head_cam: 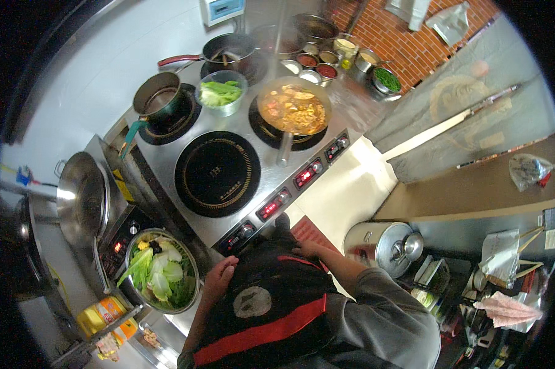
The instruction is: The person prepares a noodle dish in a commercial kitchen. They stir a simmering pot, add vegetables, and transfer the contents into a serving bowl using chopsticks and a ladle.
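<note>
My left hand [220,276] rests by the front of my black apron [263,276], with nothing seen in it. Left of it stands a metal bowl [195,295] of leafy greens, corn and black fungus. My right hand [308,249] is at the apron's red-trimmed right side; its fingertips are hard to make out. Before me, a long-handled pan [284,147] of noodles in reddish-brown broth sits on the far right induction ring. Beside it, lettuce [220,93] fills a clear plastic tub [229,110]. A bare induction ring [217,174] lies nearer to me.
A green-handled pot [155,99] and a red-handled pan [229,48] stand at the back left. Several seasoning containers [326,71] line the back right. A steel wok [79,198] is at left. A lidded steel stockpot [367,244] stands at right, ladles on top.
</note>
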A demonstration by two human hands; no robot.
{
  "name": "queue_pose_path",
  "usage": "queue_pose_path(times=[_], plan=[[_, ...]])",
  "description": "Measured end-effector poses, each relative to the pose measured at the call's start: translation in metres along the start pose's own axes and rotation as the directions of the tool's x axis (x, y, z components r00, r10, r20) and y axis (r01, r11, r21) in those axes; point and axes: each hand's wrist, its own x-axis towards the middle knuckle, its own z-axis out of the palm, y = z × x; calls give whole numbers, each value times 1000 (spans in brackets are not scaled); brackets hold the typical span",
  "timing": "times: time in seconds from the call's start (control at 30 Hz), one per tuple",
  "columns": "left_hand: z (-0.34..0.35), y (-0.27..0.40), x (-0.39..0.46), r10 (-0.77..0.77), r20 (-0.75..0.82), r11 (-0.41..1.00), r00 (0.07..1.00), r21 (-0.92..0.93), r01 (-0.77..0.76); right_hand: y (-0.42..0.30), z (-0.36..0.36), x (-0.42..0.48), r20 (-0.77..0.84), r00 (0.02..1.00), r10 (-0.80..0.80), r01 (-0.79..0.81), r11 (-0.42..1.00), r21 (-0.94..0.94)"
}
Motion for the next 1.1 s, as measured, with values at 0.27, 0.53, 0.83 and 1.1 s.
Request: queue_pose_path(times=[0.27,0.53,0.83,1.1], plan=[[39,20,54,68,35,998,997,14,-68,121,14,-2,-90,859,504,-505,863,17],[50,58,103,27,-69,992,997,-124,-35,120,-46,-21,-426,895,131,91,882,463],[117,121,224,-142,-104,762,984,-647,42,167,-152,2,-278,867,415,-397,910,118],[177,137,254,-244,-757,949,606,-315,-12,279,-239,13,-278,923,265,-197,948,248]])
